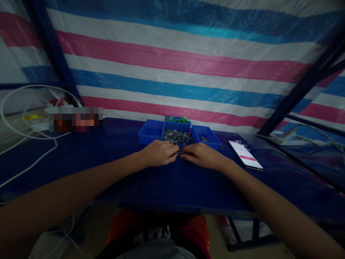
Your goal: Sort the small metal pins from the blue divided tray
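Observation:
My left hand (160, 153) and my right hand (202, 154) meet over the blue table, just in front of several small trays. A thin, dark metal piece (179, 153) spans the small gap between them. The fingertips of both hands are closed on its ends; its exact kind is too small to make out. Right behind the hands lies a heap of small, shiny metal pieces (176, 136), partly hidden by my fingers. The right blue tray (212, 138) holds a few similar pieces, while the left blue tray (147, 138) shows mostly bare floor.
Green items (181, 119) fill a blue tray behind the heap. A lit phone (245, 154) lies to the right. White cables (55, 145) loop at the left, and a power strip (291, 140) sits far right. Striped sheeting (178, 79) hangs behind the table (172, 190).

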Available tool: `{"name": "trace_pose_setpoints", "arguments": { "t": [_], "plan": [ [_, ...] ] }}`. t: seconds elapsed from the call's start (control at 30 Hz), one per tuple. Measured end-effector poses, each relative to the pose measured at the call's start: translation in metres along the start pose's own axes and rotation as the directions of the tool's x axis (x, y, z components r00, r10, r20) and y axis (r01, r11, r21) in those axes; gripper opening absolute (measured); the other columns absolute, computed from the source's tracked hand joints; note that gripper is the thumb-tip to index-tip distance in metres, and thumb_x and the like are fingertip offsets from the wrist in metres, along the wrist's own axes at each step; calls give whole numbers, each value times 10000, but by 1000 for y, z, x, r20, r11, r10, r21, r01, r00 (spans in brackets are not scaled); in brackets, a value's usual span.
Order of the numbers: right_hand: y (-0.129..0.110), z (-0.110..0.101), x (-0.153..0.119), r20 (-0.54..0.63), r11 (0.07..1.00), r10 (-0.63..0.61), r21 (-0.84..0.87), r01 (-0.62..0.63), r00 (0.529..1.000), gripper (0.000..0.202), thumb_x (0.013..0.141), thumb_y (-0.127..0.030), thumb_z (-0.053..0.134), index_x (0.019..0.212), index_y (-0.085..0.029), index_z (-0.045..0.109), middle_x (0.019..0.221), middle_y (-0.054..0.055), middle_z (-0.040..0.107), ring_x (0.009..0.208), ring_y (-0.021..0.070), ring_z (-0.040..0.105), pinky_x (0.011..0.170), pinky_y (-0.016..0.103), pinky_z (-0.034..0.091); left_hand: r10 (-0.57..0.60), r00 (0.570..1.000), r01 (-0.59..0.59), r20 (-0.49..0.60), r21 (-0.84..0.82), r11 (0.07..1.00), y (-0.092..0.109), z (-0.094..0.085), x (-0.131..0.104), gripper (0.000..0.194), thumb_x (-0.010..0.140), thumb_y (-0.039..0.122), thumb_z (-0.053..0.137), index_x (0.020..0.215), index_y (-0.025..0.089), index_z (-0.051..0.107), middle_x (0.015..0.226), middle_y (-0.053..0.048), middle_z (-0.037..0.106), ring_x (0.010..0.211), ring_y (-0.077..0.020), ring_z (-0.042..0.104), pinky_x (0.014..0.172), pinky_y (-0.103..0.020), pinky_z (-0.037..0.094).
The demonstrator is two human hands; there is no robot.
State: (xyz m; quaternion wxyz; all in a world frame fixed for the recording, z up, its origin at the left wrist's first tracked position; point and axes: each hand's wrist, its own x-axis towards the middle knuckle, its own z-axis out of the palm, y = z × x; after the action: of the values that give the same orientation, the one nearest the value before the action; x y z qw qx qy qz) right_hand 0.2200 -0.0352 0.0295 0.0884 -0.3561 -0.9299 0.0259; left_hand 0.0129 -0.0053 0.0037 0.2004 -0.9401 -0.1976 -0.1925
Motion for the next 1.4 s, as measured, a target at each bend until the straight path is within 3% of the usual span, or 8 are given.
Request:
{"name": "trace_pose_setpoints", "arguments": {
  "t": [0.27,0.67,0.97,1.1,1.3,1.4],
  "plan": [
    [1,1,0,-21,1000,4,-25,-5,1000,211,908,-226,410,805,-143,575,725,37,618,633,116,541,597,242,344,-21,1000,21,19,13,1000,0,0,0,198,889,300,432,885,157,570,763,-16,628,729,-153,604,600,-248,433],
    [9,3,-1,-45,996,39,-76,-42,998,215,914,-248,395,823,-153,565,736,40,626,641,119,540,606,250,321,-103,992,104,70,-9,995,1,-4,2,196,876,268,421,804,158,566,741,-13,632,698,-144,596,596,-247,419],
    [5,2,0,-25,996,62,-57,-64,998,198,908,-225,405,828,-149,569,735,42,628,643,120,548,606,243,337,-115,993,115,19,3,993,3,-6,2,188,878,239,406,805,149,553,743,-16,621,697,-138,586,599,-242,411],
    [3,6,1,-6,999,38,-26,-38,999,189,907,-210,410,826,-150,570,775,46,638,670,121,559,626,242,354,-51,997,50,-49,-8,999,2,-4,1,200,893,249,391,841,154,559,767,-13,614,718,-132,581,615,-240,417],
    [2,9,3,-4,1000,-17,-22,17,1000,197,907,-218,427,784,-145,564,718,32,604,628,114,531,599,241,342,143,981,-136,-128,62,989,4,-6,1,253,910,250,367,813,153,580,724,-18,596,677,-124,552,596,-243,401],
    [2,10,4,-13,1000,-31,4,31,999,198,911,-224,422,788,-149,557,706,22,590,614,108,518,592,239,337,163,975,-153,-152,72,986,4,-7,0,254,906,243,375,799,153,587,711,-14,592,672,-125,546,601,-247,401]
  ]
}}
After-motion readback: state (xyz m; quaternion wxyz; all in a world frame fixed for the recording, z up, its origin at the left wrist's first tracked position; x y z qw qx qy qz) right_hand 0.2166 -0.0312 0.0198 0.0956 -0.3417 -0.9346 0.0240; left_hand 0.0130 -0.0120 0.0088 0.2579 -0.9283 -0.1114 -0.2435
